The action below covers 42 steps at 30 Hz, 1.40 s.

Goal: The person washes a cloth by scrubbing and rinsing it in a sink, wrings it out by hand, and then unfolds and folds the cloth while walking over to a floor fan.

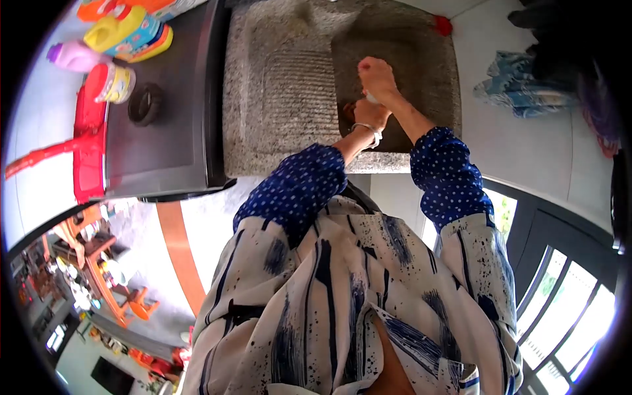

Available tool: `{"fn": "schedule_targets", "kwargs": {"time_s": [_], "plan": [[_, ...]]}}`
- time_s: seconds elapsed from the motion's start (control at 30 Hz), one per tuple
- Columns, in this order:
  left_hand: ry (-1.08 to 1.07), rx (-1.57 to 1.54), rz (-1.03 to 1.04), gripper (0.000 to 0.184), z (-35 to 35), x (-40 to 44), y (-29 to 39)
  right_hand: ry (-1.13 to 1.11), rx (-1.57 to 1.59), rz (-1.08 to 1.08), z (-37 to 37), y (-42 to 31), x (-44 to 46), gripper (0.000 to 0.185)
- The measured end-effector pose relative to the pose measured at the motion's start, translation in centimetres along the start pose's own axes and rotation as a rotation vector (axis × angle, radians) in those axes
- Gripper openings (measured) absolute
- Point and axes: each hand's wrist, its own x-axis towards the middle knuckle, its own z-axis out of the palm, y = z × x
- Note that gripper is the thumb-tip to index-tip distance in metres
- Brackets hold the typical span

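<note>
Hands [378, 79] over sink [280, 157], label [136, 43] on yellow bottle [104, 37] unreadable

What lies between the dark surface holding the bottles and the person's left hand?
In the head view, the ridged stone washboard lies between that dark surface and the left hand.

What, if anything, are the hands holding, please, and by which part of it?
A small white thing shows between the left hand and right hand, apparently gripped; they hide too much to tell what it is or by which part.
</note>
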Motion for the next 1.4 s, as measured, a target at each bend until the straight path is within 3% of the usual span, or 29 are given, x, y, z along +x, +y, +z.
{"fn": "schedule_targets", "kwargs": {"time_s": [0.07, 0.1, 0.27, 0.33, 0.47, 0.53, 0.57, 0.6, 0.7, 0.73, 0.8, 0.87, 0.93, 0.97, 1.0, 1.07, 1.1, 1.2, 1.27, 1.33, 1.4], "plan": [[0.071, -0.029, -0.072, 0.055, 0.2, -0.4, 0.2, 0.013, -0.064, 0.023, 1.3, 2.0, 1.0, 0.018], [-0.082, -0.035, -0.114, 0.059, -0.2, -0.3, 0.5, 0.08, -0.073, 0.055, 1.9, 3.0, 1.2, 0.018], [-0.085, -0.076, -0.154, 0.066, 1.2, -0.1, -1.7, 0.121, -0.006, 0.251, 2.2, 3.5, 0.5, 0.02], [-0.092, 0.055, 0.016, 0.063, 1.6, 0.2, -2.5, 0.21, -0.088, 0.199, 2.6, 4.1, 0.4, 0.02], [-0.202, 0.139, -0.056, 0.062, 0.8, -0.1, -3.2, 0.209, -0.066, 0.213, 3.7, 6.1, 0.3, 0.02], [-0.247, 0.267, 0.155, 0.064, -1.3, -0.5, -2.1, 0.393, 0.015, 0.218, 4.7, 7.0, 0.9, 0.021], [-0.007, 0.337, 0.11, 0.067, -1.0, -0.9, -2.0, 0.364, 0.069, 0.183, 4.7, 7.3, 0.9, 0.021], [-0.06, 0.278, 0.004, 0.068, -1.1, -0.8, -2.1, 0.38, 0.074, 0.182, 4.3, 7.7, 1.3, 0.021], [-0.177, 0.173, 0.173, 0.069, -2.7, 0.4, -3.1, 0.297, 0.493, -0.04, 2.3, 5.4, -0.9, 0.02], [-0.171, -0.055, 0.33, 0.068, -4.5, -1.2, -1.7, 0.313, 0.502, -0.035, 0.8, 4.5, -0.9, 0.02], [0.198, 0.245, 0.631, 0.066, -5.6, -1.3, -3.0, 0.495, 0.246, -0.474, -1.6, 3.0, -1.0, 0.022], [0.128, 0.061, 0.487, 0.063, -8.1, -3.4, -2.4, 0.513, 0.222, -0.469, -4.0, -0.4, -2.9, 0.021], [-0.431, -0.537, -0.128, 0.063, -8.8, -3.2, -2.4, 0.518, 0.192, -0.472, -3.8, -2.1, -5.0, 0.022], [-0.649, -0.904, -0.352, 0.069, -9.2, -3.6, -2.1, 0.57, 0.06, -0.672, -3.0, -2.3, -5.7, 0.024], [-0.924, -1.187, -0.321, 0.075, -9.1, -3.5, -2.5, 0.62, -0.078, -0.87, -2.3, -2.5, -6.5, 0.027], [-0.814, -1.349, -0.172, 0.078, -8.7, -4.1, -1.0, 0.482, -0.071, -0.983, -0.1, -2.1, -9.2, 0.039], [-0.958, -1.438, -0.104, 0.076, -9.9, -5.4, 0.4, 0.41, -0.106, -0.98, 0.8, -2.0, -10.7, 0.039], [-0.847, -1.294, -0.226, 0.061, -11.6, -4.2, -2.1, 0.313, 0.032, -0.956, 1.3, -3.8, -14.9, 0.034], [-0.889, -1.413, -0.19, 0.051, -12.6, -3.4, -3.4, 0.286, 0.139, -0.931, 0.4, -3.6, -14.5, 0.029], [-0.777, -1.219, -0.237, 0.046, -14.1, -5.9, -0.7, 0.378, 0.347, -0.698, -2.1, -2.9, -11.9, 0.024], [-0.865, -1.264, -0.282, 0.048, -14.9, -7.2, 1.1, 0.283, 0.556, -0.504, -4.8, -2.1, -8.7, 0.026]]}}
